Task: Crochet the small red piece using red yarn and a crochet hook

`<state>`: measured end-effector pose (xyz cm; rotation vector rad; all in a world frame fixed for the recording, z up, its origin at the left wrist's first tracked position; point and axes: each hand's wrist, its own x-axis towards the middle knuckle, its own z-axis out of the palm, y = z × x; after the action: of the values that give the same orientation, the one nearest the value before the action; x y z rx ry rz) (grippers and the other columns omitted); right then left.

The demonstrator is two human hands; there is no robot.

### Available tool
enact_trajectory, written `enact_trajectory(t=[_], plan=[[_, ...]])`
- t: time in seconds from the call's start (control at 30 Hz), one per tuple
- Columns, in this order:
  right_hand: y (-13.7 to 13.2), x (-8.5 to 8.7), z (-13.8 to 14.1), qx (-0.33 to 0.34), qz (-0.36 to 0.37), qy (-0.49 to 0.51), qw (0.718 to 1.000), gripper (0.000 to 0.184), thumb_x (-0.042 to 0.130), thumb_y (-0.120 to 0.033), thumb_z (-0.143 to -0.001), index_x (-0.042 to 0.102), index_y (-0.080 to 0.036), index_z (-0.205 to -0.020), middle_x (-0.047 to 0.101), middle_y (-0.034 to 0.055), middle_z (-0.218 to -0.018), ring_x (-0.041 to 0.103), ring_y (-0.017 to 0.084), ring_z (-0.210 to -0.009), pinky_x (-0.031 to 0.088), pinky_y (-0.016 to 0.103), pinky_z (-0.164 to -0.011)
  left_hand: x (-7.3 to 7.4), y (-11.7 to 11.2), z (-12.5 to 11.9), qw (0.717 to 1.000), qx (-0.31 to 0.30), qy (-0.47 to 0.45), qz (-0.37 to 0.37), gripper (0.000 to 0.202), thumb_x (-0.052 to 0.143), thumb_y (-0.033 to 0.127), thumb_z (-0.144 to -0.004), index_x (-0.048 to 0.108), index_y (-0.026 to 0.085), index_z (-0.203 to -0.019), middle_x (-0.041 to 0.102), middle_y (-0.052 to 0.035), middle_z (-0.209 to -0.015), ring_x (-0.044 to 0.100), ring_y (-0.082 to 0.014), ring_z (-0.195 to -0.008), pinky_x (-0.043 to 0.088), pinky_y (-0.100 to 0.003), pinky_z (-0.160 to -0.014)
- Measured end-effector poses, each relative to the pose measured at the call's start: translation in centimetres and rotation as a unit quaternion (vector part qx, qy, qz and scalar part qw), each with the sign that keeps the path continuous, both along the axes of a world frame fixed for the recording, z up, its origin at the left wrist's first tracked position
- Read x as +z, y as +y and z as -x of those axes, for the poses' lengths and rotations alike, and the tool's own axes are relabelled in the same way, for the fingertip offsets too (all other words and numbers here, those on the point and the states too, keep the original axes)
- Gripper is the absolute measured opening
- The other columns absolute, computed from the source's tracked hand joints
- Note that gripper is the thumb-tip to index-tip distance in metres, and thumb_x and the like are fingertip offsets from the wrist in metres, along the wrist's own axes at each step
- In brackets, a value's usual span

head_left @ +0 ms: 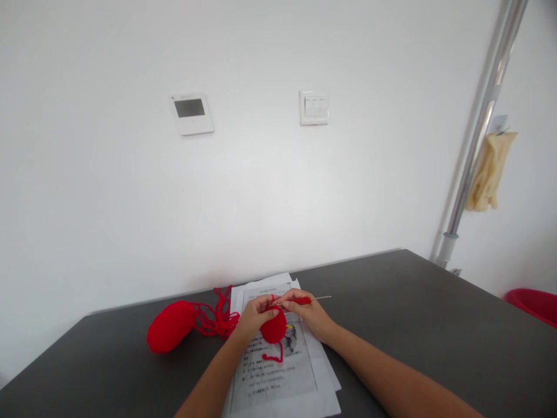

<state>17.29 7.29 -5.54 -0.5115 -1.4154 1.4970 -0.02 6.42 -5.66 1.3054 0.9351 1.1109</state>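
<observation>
My left hand [257, 316] pinches the edge of a round red crochet piece [274, 328], with red yarn looped over a finger. In my right hand [310, 313] is a crochet hook [301, 301] with a red grip; one thin metal end points right, the other meets the top of the piece. A small yellow marker [289, 327] sits at the piece's right edge, and a short yarn tail hangs below it. To the left lies a red yarn ball [170, 327], with loose strands [220, 316] running from it toward my left hand.
Printed sheets [278, 389] lie under my hands on the dark table [391, 307]. Behind the table stands a white wall with a control panel [192, 114] and a light switch [314, 108]. At the right are a metal pipe [478, 139], hanging yellow gloves [491, 171] and a red chair [533, 305].
</observation>
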Motion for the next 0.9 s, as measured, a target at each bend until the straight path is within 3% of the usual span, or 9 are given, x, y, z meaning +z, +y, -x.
enact_trajectory(t=[0.2, 0.43, 0.57, 0.77, 0.9], plan=[[0.42, -0.48, 0.06, -0.011, 0.073, 0.054, 0.996, 0.023, 0.073, -0.035, -0.067, 0.064, -0.016, -0.076, 0.068, 0.0032, -0.073, 0.064, 0.018, -0.073, 0.047, 0.034, -0.078, -0.01, 0.20, 0.02, 0.994, 0.100, 0.023, -0.024, 0.032, 0.073, 0.030, -0.057, 0.069, 0.014, -0.084, 0.068, -0.0041, -0.072, 0.059, -0.0179, -0.069, 0.044, -0.029, -0.067], [0.50, -0.68, 0.12, -0.013, 0.092, 0.059, 0.994, 0.023, 0.074, -0.033, -0.066, 0.063, -0.015, -0.074, 0.067, 0.0023, -0.072, 0.063, 0.016, -0.070, 0.046, 0.031, -0.075, -0.19, 0.02, -0.80, 0.995, 0.102, -0.019, -0.005, 0.040, 0.075, 0.023, -0.053, 0.067, 0.014, -0.091, 0.061, 0.0007, -0.064, 0.056, -0.0137, -0.061, 0.042, -0.025, -0.061], [0.51, -0.71, 0.06, -0.048, 0.068, 0.024, 0.996, 0.022, 0.075, -0.033, -0.064, 0.064, -0.017, -0.075, 0.066, 0.0000, -0.070, 0.060, 0.015, -0.067, 0.045, 0.029, -0.070, -0.12, -0.03, -0.93, 0.994, 0.103, -0.020, -0.004, 0.038, 0.075, 0.021, -0.052, 0.068, 0.014, -0.089, 0.057, 0.0030, -0.060, 0.053, -0.0111, -0.056, 0.040, -0.023, -0.058], [0.22, -0.65, -0.04, -0.082, -0.045, -0.068, 0.993, 0.017, 0.070, -0.031, -0.069, 0.065, -0.016, -0.077, 0.064, 0.0005, -0.071, 0.058, 0.014, -0.067, 0.044, 0.026, -0.064, -0.37, 0.09, -0.74, 0.995, 0.100, -0.020, 0.019, 0.043, 0.074, 0.023, -0.053, 0.066, 0.013, -0.093, 0.055, 0.0040, -0.058, 0.050, -0.0098, -0.053, 0.037, -0.023, -0.054], [-0.42, -0.27, 0.11, -0.107, -0.072, -0.107, 0.986, 0.012, 0.065, -0.029, -0.073, 0.063, -0.017, -0.076, 0.063, 0.0002, -0.071, 0.057, 0.014, -0.065, 0.044, 0.025, -0.061, -0.41, 0.00, -0.84, 0.995, 0.087, -0.024, 0.028, 0.044, 0.075, 0.024, -0.052, 0.065, 0.013, -0.094, 0.056, 0.0035, -0.059, 0.051, -0.0103, -0.054, 0.037, -0.023, -0.055]])
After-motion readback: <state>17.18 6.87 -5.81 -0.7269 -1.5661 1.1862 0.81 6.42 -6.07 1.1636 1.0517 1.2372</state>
